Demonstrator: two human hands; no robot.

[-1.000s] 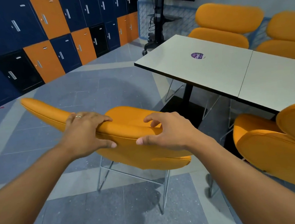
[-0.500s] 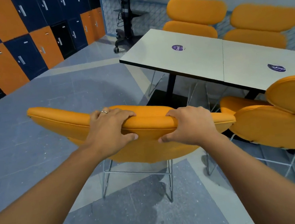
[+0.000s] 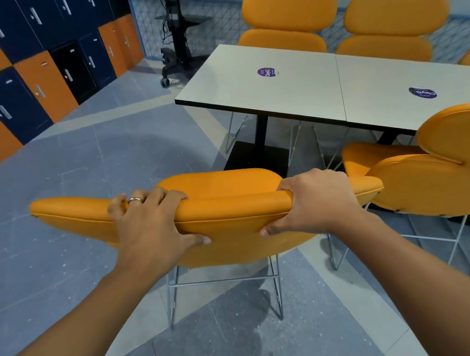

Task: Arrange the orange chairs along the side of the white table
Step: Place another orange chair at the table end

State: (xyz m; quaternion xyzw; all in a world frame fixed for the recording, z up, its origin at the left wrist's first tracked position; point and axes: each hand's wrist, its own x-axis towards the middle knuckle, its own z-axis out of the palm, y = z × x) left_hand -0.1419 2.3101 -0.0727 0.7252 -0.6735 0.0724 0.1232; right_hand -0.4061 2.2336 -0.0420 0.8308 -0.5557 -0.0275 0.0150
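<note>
Lockers (image 3: 41, 82) are lining the left wall, well apart from the white bench (image 3: 291, 95). Left hand (image 3: 151, 225) and right hand (image 3: 315, 201) are gripping the chair (image 3: 231, 207) by its backrest's top edge; it is standing near the bench's side, beside a second chair (image 3: 433, 184).

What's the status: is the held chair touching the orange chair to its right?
Cannot tell. In the head view the backrest tip of the held chair overlaps the back of the neighbouring chair, so neither a gap nor contact shows.
</note>
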